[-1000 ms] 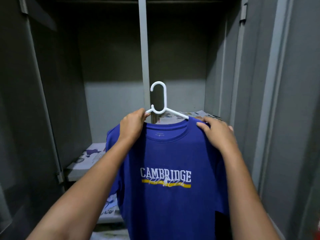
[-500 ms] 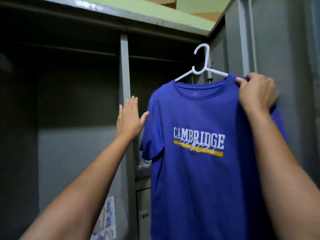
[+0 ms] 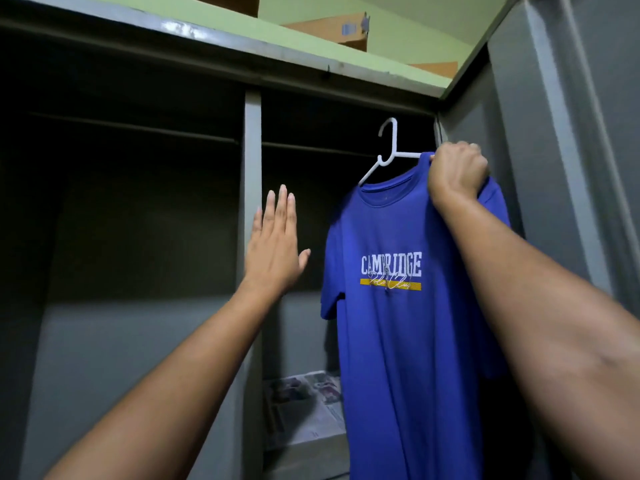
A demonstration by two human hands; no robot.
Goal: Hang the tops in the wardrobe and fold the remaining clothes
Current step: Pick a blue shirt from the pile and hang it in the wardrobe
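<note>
1. While the right hand (image 3: 457, 171) grips the right shoulder of the blue T-shirt (image 3: 408, 306) together with the arm of the white hanger (image 3: 388, 150) under the cloth, the hanger's hook stands up just to the left of that fist, and the rail (image 3: 311, 148) of the right compartment runs left to right behind it.
2. Judged from this view, the hook's top sits slightly above the rail, so the coming move seems to be a push away into the wardrobe (image 3: 252, 168) and then a lowering onto the rail.
3. The shirt hangs long axis downward from the hanger, high in the right compartment, its printed front facing the person; the hanger tilts, left arm lower than the gripped right end.
4. The left hand (image 3: 273, 251) is flat and wide, fingers straight, holding nothing; it sits in front of the grey centre post, though contact cannot be told. The right hand is plainly nearer the rail.
5. Close on the right stands the grey side wall and door edge, which could catch the hanger's right end.
6. Low in the right compartment lies a shelf lined with newspaper (image 3: 304, 407). Cardboard boxes (image 3: 332, 31) sit on top of the wardrobe.
</note>
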